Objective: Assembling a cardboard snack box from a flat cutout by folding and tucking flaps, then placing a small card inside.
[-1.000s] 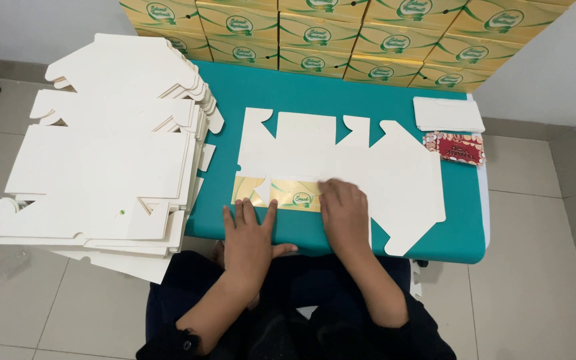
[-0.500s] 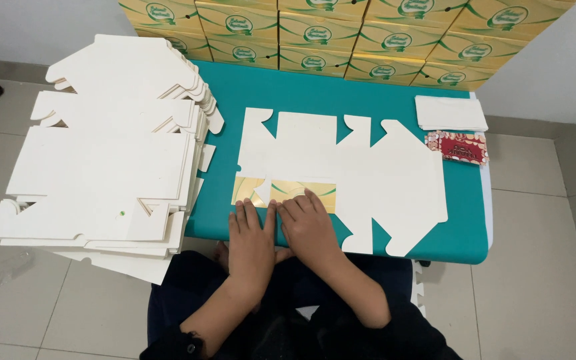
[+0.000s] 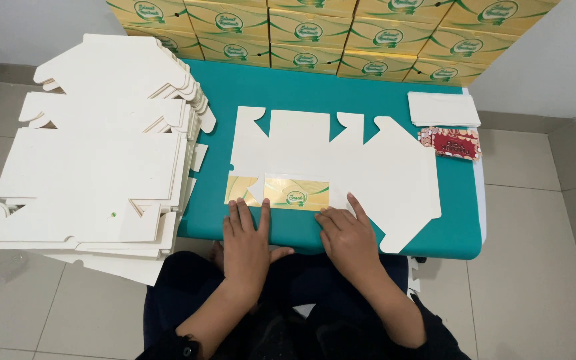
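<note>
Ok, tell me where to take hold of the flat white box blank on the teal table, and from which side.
Probably take the box blank by its folded yellow-printed near flap, coming from the table's near edge. That flap already lies doubled over and lifted off the sheet, right in front of the left hand and right hand; the rest lies flat.

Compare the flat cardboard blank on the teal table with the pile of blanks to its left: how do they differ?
The cardboard blank is a single sheet lying on the teal table; the pile of blanks is many sheets stacked beside the table. The single blank has its near flap folded over, showing printed yellow, under the left hand and right hand; the pile shows only plain white. Both are flat die-cut white card.
</note>
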